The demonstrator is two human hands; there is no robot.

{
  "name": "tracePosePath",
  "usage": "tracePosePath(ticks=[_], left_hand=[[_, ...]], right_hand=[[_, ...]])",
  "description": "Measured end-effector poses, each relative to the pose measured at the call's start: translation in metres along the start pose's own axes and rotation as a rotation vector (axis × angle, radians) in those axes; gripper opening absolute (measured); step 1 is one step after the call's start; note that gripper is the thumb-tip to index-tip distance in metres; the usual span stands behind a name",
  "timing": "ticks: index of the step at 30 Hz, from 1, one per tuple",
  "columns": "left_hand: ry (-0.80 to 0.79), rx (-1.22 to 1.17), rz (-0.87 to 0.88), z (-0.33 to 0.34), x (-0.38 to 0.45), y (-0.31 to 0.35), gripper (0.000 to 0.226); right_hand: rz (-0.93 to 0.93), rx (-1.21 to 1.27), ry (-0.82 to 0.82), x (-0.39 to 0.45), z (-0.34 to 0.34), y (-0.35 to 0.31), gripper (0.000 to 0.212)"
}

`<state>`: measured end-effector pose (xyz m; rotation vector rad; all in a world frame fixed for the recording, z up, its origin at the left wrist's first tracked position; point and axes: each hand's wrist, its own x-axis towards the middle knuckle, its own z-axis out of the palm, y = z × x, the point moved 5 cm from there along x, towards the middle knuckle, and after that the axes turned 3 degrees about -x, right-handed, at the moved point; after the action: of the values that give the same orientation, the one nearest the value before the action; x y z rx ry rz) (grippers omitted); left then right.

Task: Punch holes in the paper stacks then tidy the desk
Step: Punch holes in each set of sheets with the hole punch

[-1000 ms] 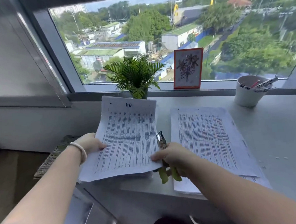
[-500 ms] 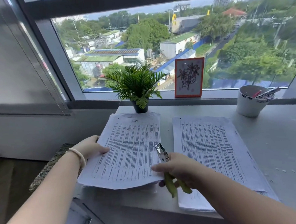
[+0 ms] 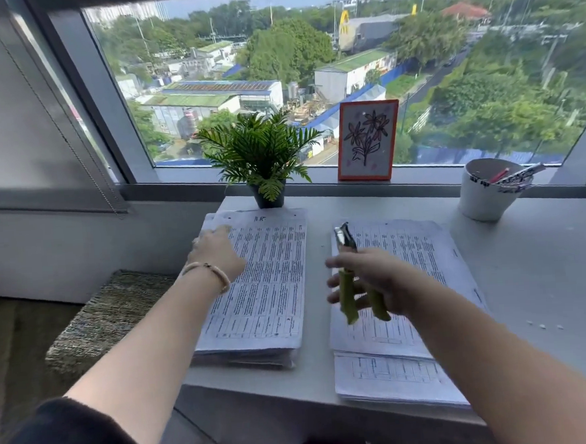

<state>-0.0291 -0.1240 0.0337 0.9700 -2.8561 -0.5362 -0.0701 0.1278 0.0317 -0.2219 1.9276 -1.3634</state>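
Desk: a smooth, pale grey matte desk top point(image 3: 527, 269) under a wide window.
Left stack: a thick stack of white printed paper sheets point(image 3: 271, 281), covered in fine rows of table text, lying flat at the desk's left edge; its layered side edges show at the near end.
Right stack: a second, flatter stack of white printed sheets point(image 3: 411, 334), its lower sheets fanned out towards the near desk edge.
Left hand: the left hand point(image 3: 214, 254), a beaded cream bracelet point(image 3: 207, 271) at the wrist, rests palm down on the left stack's far left part, fingers spread loosely, gripping nothing.
Right hand: the right hand point(image 3: 370, 279) hovers over the right stack, fingers curled around the hole punch.
Punch: a plier-shaped hole punch with shiny metal head and lime green handles point(image 3: 347, 270), head pointing away.
Sill: a small fern-like green plant in a dark pot point(image 3: 263, 155), an orange-framed flower drawing point(image 3: 365, 142).
Cup: a round white cup of pens point(image 3: 485, 193), far right.
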Motion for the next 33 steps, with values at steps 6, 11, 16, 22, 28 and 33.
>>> tracePosePath(ticks=[6, 11, 16, 22, 28, 33], left_hand=[[-0.313, -0.403, 0.182, 0.068, -0.049, 0.106, 0.051], [-0.351, -0.442, 0.099, 0.099, -0.06, 0.125, 0.059], [-0.301, -0.399, 0.119, 0.097, -0.076, 0.136, 0.064], [-0.211, -0.315, 0.217, 0.101, -0.09, 0.147, 0.067], [-0.258, -0.711, 0.085, 0.101, -0.078, 0.143, 0.078], [-0.775, -0.933, -0.318, 0.118, -0.08, 0.135, 0.048]], right_hand=[[0.08, -0.655, 0.579, -0.019, -0.129, 0.025, 0.023], [0.353, -0.923, 0.604, -0.032, -0.15, 0.075, 0.029], [0.294, -0.946, 0.626, -0.032, -0.141, 0.083, 0.051], [0.247, -1.06, 0.637, -0.034, -0.139, 0.09, 0.062], [0.24, -1.064, 0.63, -0.031, -0.143, 0.094, 0.061], [0.189, -1.074, 0.605, -0.033, -0.148, 0.096, 0.055]])
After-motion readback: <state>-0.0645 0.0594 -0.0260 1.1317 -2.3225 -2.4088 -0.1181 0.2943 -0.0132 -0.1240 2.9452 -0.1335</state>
